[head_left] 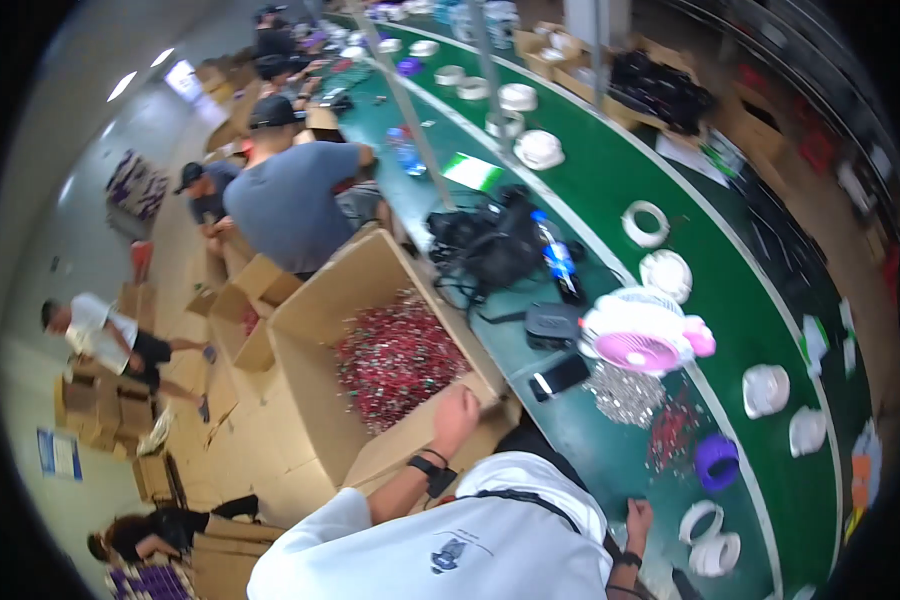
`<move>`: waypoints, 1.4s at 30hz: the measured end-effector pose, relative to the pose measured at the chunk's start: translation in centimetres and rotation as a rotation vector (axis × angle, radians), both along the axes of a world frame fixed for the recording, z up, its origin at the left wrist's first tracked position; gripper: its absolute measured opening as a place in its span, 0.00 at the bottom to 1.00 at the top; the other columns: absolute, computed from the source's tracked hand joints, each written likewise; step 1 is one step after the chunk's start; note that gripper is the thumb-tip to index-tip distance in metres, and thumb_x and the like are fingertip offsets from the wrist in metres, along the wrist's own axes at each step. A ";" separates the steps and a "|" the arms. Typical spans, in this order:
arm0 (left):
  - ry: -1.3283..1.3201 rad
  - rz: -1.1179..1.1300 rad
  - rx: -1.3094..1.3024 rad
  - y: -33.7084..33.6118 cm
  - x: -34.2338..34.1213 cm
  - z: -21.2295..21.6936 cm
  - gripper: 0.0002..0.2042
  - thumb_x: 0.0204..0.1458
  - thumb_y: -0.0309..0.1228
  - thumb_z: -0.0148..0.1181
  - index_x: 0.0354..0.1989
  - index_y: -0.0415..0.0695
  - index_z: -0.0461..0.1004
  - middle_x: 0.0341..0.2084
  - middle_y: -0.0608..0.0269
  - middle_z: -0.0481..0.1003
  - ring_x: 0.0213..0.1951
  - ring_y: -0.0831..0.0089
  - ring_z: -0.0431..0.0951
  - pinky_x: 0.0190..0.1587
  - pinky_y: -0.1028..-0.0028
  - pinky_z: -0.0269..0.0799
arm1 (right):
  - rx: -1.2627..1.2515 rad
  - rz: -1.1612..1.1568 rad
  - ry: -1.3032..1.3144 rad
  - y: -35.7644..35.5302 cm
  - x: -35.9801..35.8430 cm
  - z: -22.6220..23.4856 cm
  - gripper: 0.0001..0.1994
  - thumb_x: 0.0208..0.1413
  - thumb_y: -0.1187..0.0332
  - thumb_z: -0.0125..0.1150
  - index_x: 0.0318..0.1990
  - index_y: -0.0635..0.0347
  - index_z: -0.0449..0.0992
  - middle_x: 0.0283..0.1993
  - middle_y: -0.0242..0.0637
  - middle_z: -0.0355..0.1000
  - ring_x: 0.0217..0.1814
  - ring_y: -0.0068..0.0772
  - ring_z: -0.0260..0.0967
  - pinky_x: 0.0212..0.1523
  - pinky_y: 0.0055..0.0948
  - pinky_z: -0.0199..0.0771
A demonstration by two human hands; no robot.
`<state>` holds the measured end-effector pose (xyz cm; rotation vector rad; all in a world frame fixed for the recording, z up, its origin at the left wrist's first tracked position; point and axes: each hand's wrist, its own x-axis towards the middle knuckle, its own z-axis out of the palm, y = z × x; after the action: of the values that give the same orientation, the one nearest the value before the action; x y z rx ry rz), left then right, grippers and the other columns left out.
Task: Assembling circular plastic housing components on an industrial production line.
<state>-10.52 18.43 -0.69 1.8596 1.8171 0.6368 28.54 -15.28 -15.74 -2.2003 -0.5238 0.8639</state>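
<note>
My left hand (457, 413), with a dark band at its wrist, hangs over the near wall of a large cardboard box (320, 325). Its fingers look curled; whatever they hold is hidden. Inside the box lies a heap of small red and silver parts (395, 360). At the edge of the green bench (580, 430) is my right hand (638, 522), fingers closed, with no held thing I can make out. Closest to it are a white ring (701, 521), a white round housing (715, 555) and a purple ring (716, 462). Beyond lie loose red parts (673, 437) and silver parts (627, 393).
A pink and white fan (642, 332), a phone (560, 377), a black pouch (553, 326), a blue-labelled bottle (558, 255) and a black bag (485, 240) crowd the bench. White housings (766, 390) sit on the green belt. A co-worker (295, 200) works past the box.
</note>
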 end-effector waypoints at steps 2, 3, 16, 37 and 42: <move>0.036 -0.034 0.033 1.0 0.2 0.0 0.13 0.61 0.35 0.47 0.34 0.37 0.70 0.31 0.40 0.74 0.36 0.41 0.74 0.39 0.47 0.69 | 0.026 -0.062 -0.012 -1.1 -0.5 -0.9 0.11 0.56 0.68 0.67 0.28 0.62 0.72 0.25 0.29 0.69 0.29 0.21 0.63 0.34 0.27 0.68; 0.054 -0.041 0.042 1.1 0.5 0.0 0.13 0.61 0.35 0.47 0.34 0.37 0.70 0.31 0.40 0.74 0.36 0.41 0.75 0.39 0.47 0.69 | 0.036 -0.088 0.012 -0.8 -0.5 -0.8 0.11 0.56 0.68 0.67 0.28 0.61 0.72 0.25 0.29 0.69 0.28 0.21 0.64 0.34 0.26 0.69; 0.100 -0.081 -0.018 0.4 0.5 -0.9 0.12 0.63 0.34 0.45 0.36 0.37 0.70 0.34 0.43 0.73 0.40 0.44 0.73 0.43 0.49 0.67 | -0.025 -0.116 -0.067 -0.2 -0.7 1.7 0.11 0.56 0.66 0.67 0.29 0.62 0.73 0.23 0.32 0.69 0.26 0.27 0.66 0.32 0.30 0.70; 0.079 -0.080 -0.032 0.7 0.6 -0.6 0.12 0.63 0.34 0.45 0.35 0.36 0.69 0.35 0.43 0.72 0.41 0.44 0.72 0.44 0.50 0.66 | -0.034 -0.123 0.011 -0.3 -0.5 0.4 0.12 0.57 0.65 0.67 0.30 0.63 0.72 0.27 0.34 0.69 0.29 0.29 0.66 0.35 0.32 0.70; 0.059 -0.069 -0.026 0.7 0.3 -1.0 0.12 0.63 0.34 0.46 0.35 0.36 0.69 0.34 0.42 0.72 0.41 0.44 0.72 0.44 0.51 0.66 | -0.031 -0.123 -0.023 0.0 -0.7 0.6 0.12 0.56 0.65 0.67 0.30 0.64 0.72 0.25 0.35 0.70 0.28 0.29 0.66 0.34 0.32 0.70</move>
<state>-10.26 19.17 -1.67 1.9339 1.7803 0.5374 27.81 -15.24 -15.12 -2.2472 -0.3833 0.7873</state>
